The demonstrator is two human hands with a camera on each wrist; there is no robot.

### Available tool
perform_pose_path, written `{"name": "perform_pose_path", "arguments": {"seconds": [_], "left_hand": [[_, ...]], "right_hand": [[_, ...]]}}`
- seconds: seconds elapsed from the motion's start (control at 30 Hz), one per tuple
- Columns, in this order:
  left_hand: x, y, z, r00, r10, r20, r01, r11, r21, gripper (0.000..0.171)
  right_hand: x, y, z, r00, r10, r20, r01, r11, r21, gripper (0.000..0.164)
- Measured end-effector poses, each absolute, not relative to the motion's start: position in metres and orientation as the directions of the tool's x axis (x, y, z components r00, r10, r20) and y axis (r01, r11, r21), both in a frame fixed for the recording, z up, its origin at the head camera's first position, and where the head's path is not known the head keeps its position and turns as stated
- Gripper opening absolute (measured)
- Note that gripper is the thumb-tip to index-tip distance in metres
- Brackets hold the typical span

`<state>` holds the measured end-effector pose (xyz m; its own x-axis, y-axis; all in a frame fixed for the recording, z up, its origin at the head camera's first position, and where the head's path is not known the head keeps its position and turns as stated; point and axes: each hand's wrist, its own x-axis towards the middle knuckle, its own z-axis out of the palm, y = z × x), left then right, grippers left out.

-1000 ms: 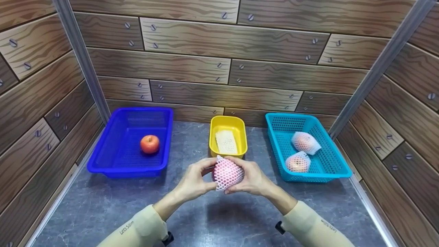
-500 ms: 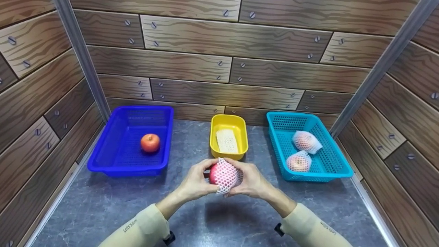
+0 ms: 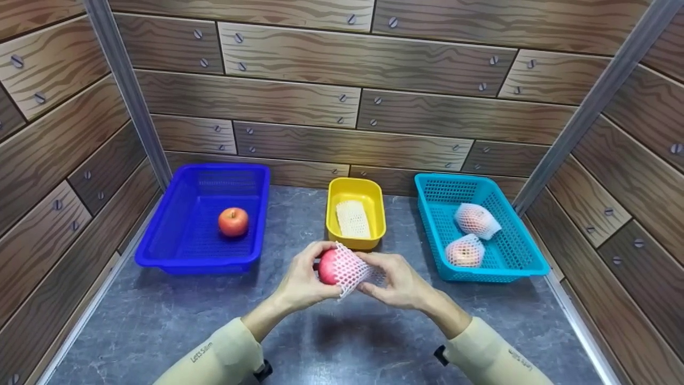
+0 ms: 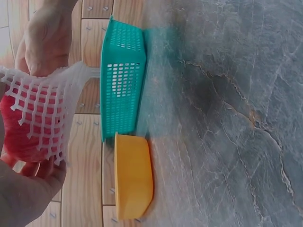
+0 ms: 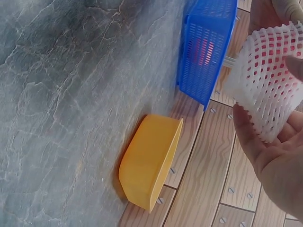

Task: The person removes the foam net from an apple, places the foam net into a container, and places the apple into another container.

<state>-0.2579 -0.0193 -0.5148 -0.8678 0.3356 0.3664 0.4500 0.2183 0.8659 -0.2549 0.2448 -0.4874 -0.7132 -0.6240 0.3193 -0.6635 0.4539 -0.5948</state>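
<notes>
A red apple (image 3: 327,267) sits partly inside a white foam net sleeve (image 3: 351,269), above the table. My left hand (image 3: 304,275) grips the apple's bare left side, and its fingers curl under the fruit in the left wrist view. The sleeve's loose right end is between the thumb and fingers of my right hand (image 3: 398,280). In the right wrist view, the foam net sleeve (image 5: 270,75) covers most of the apple, with red showing through the mesh. The far side of the apple is hidden by the net and fingers.
One bare apple (image 3: 233,222) lies in the blue basket (image 3: 176,214) at left. Behind my hands stands a yellow bin (image 3: 380,214) holding flat foam nets (image 3: 352,219). Two netted apples (image 3: 465,251) lie in the teal basket (image 3: 513,251) at right. Wood-patterned walls enclose the table.
The net has slid right off part of the apple, so more bare red shows at left. My right hand has moved slightly right, away from the left hand, drawing the sleeve's end.
</notes>
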Motion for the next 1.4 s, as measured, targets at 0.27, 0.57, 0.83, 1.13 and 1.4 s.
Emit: {"name": "perform_pose_path", "arguments": {"seconds": [0.27, 0.57, 0.83, 1.13, 1.4], "left_hand": [[-0.257, -0.022, -0.515, -0.875, 0.33, 0.355, 0.435, 0.214, 0.875, 0.078], [-0.257, -0.026, -0.515, -0.881, 0.31, 0.356, 0.431, 0.221, 0.875, 0.075], [-0.257, -0.036, -0.519, -0.897, 0.267, 0.352, 0.416, 0.244, 0.876, 0.073], [-0.26, -0.05, -0.524, -0.912, 0.191, 0.362, 0.403, 0.27, 0.874, 0.071], [-0.259, -0.049, -0.524, -0.91, 0.193, 0.367, 0.409, 0.271, 0.872, 0.073]], "right_hand": [[-0.256, 0.245, -0.49, -0.68, -0.601, 0.421, -0.725, 0.467, -0.505, 0.036], [-0.255, 0.245, -0.489, -0.685, -0.538, 0.492, -0.729, 0.515, -0.451, 0.015], [-0.255, 0.249, -0.49, -0.694, -0.472, 0.544, -0.711, 0.571, -0.41, 0.01], [-0.267, 0.253, -0.491, -0.674, -0.295, 0.677, -0.638, 0.695, -0.332, 0.013], [-0.292, 0.252, -0.494, -0.657, -0.266, 0.706, -0.54, 0.819, -0.194, 0.013]]}}
